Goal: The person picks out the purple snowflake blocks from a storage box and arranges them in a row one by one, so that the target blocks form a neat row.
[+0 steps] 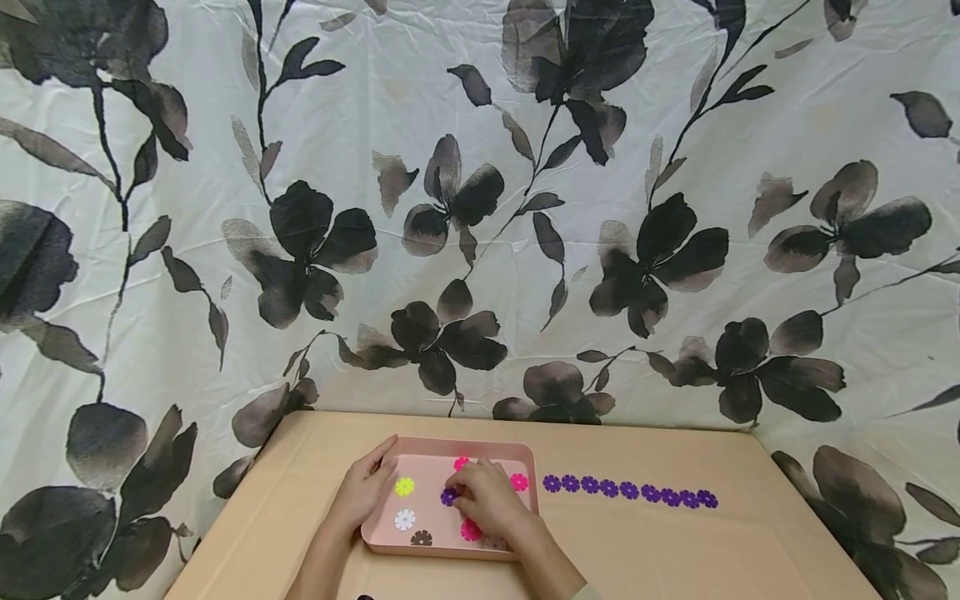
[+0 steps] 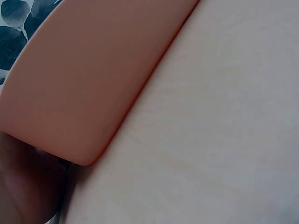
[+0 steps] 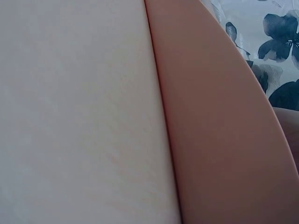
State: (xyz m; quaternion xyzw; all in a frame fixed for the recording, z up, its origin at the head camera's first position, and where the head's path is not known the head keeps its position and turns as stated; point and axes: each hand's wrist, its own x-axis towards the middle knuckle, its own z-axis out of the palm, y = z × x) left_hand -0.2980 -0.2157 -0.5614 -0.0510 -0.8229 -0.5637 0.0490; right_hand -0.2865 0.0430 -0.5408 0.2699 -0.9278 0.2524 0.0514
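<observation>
From the head view, a pink tray [image 1: 525,457] sits on the tan surface [image 1: 675,550], near its back edge. The left hand [image 1: 365,492] rests on the tray's left rim, fingers laid fairly straight along the edge, steadying it rather than clasping. The right hand [image 1: 486,497] reaches into the tray with fingers curled down over a purple flower disc [image 1: 447,497]; its grip seems to pinch that disc, though the fingertips hide the contact. Loose in the tray lie a yellow disc [image 1: 404,487], a white disc [image 1: 404,520], a brown disc [image 1: 422,538] and pink discs [image 1: 519,482]. Right of the tray, well apart from the hands, a row of purple discs [image 1: 630,491] lies linked in a line on the surface.

The left wrist view shows only the tray's pink underside or wall [image 2: 84,79] against the pale surface [image 2: 219,140], blurred; no fingers can be read.

The right wrist view shows the same, tray wall [image 3: 219,130] beside the surface [image 3: 74,112].

The discs look like thin, light, stiff plastic with notched edges, likely slippery when flat; pinching by the rim should hold best.
</observation>
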